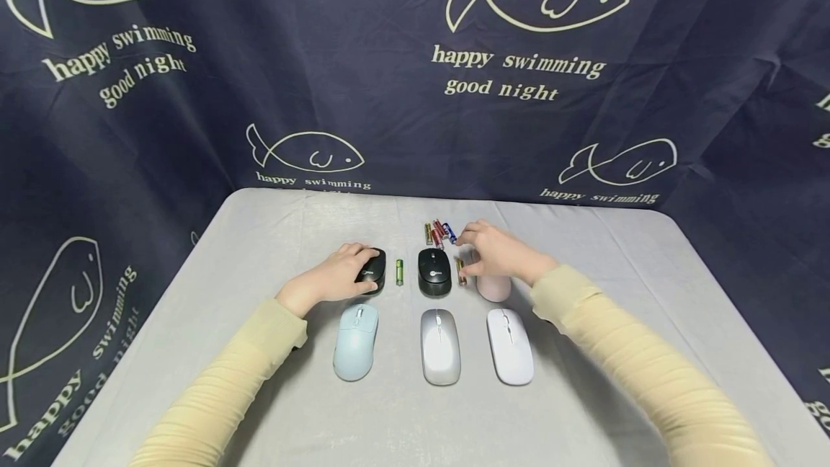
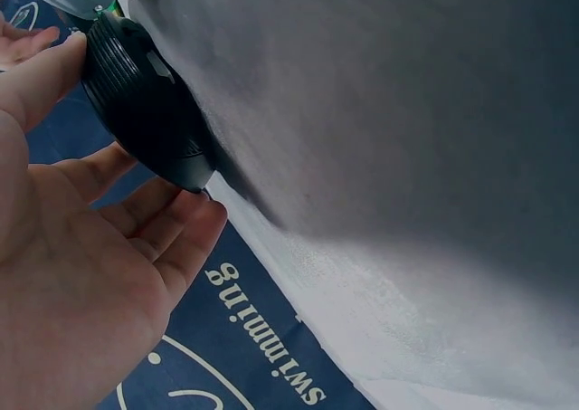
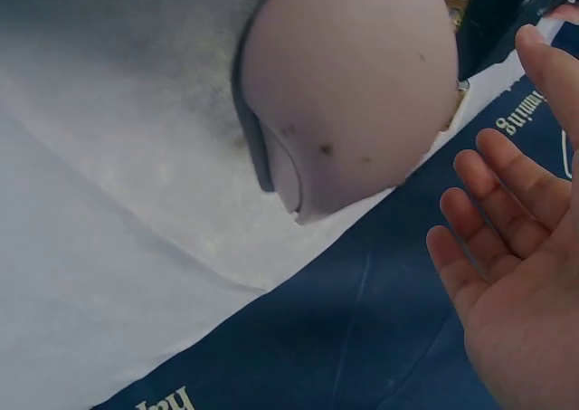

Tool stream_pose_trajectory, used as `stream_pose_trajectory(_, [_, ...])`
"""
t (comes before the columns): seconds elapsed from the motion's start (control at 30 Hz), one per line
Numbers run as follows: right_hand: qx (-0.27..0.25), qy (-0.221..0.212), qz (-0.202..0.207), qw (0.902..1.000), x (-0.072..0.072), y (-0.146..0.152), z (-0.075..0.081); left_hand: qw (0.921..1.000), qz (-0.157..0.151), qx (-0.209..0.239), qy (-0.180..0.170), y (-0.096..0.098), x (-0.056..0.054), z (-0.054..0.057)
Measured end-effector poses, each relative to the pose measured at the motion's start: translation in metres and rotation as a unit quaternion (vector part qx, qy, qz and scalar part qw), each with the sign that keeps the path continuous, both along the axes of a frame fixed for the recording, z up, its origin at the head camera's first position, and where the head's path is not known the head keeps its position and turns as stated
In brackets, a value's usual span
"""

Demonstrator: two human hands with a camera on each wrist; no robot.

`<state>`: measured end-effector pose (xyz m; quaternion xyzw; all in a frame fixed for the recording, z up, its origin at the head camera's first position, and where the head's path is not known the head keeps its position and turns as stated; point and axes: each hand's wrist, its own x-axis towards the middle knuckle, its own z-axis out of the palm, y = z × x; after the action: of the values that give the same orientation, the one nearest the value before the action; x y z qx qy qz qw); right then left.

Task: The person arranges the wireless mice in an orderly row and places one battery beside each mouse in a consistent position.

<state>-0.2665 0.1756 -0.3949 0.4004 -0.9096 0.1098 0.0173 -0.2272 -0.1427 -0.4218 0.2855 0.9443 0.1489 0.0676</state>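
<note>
At the left of the back row my left hand [image 1: 337, 274] grips a black computer mouse [image 1: 372, 272], thumb on the near side and fingertips round the far end. The left wrist view shows this black mouse [image 2: 136, 102] between thumb and fingers. Over on the right, my right hand [image 1: 498, 249] hovers above a pink mouse [image 1: 496, 290], which it partly hides. In the right wrist view its fingers are loosely bent and apart from the pink mouse [image 3: 362, 93]. Beside its thumb lies a gold-ended battery [image 1: 461, 272]; its fingertips are close to a blue battery [image 1: 449, 233].
Between the hands are a green battery [image 1: 399, 272] and a second black mouse [image 1: 434, 272]. Red batteries [image 1: 437, 239] and another battery [image 1: 428, 233] lie behind it. Nearer stand a light blue mouse [image 1: 355, 343], a silver mouse [image 1: 440, 348] and a white mouse [image 1: 510, 348].
</note>
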Motion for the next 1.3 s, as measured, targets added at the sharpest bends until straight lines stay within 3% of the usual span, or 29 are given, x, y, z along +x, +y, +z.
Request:
stream_pose_trajectory(0.37, [-0.005,0.003,0.000,1.0000,-0.010,-0.003,0.010,1.0000,-0.004,0.006,0.003,0.000,0.000,-0.001])
stream_pose_trajectory(0.7, [0.005,-0.020,-0.028,0.9994,-0.021,-0.008,0.016,1.0000,0.001,0.004,-0.003,-0.001,0.001,0.001])
stream_pose_trajectory(1.3, [0.019,0.001,-0.056,0.9982,-0.040,-0.009,0.006,1.0000,-0.001,0.003,-0.002,-0.001,0.001,0.001])
